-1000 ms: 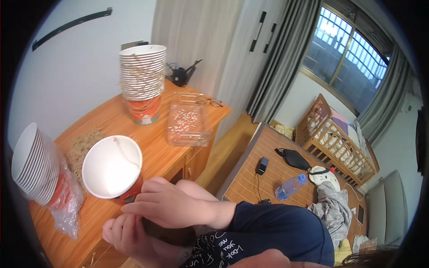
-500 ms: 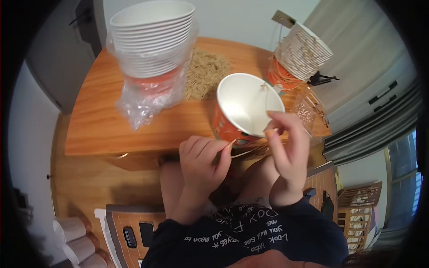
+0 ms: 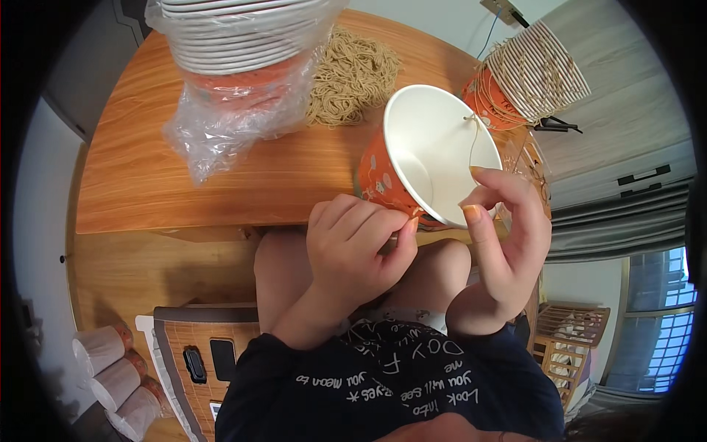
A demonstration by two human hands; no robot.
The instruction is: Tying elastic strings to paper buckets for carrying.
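A paper bucket [image 3: 401, 158], orange with small prints outside and white inside, tilts toward me at the table's front edge. A thin tan cord [image 3: 472, 140] is knotted through its far right wall and hangs inside toward my right hand. My left hand [image 3: 357, 247] is closed in a pinch at the near rim, with a small light cord end at its fingertips. My right hand [image 3: 512, 239] is curled over the rim's right side, thumb and fingers bent toward each other. Whatever is between them is too small to make out.
A tall stack of white-rimmed buckets [image 3: 243, 44] in plastic wrap stands at left on the wooden table [image 3: 147, 162]. Behind lies a heap of tan cords [image 3: 353, 77]. Stacked buckets with cords [image 3: 534, 74] lean back right. A phone [image 3: 222, 359] and more buckets [image 3: 118, 383] are lower left.
The view has shifted, and the bucket tilts more toward me. My left hand has come closer to the near rim; the cord stretch between the hands no longer shows.
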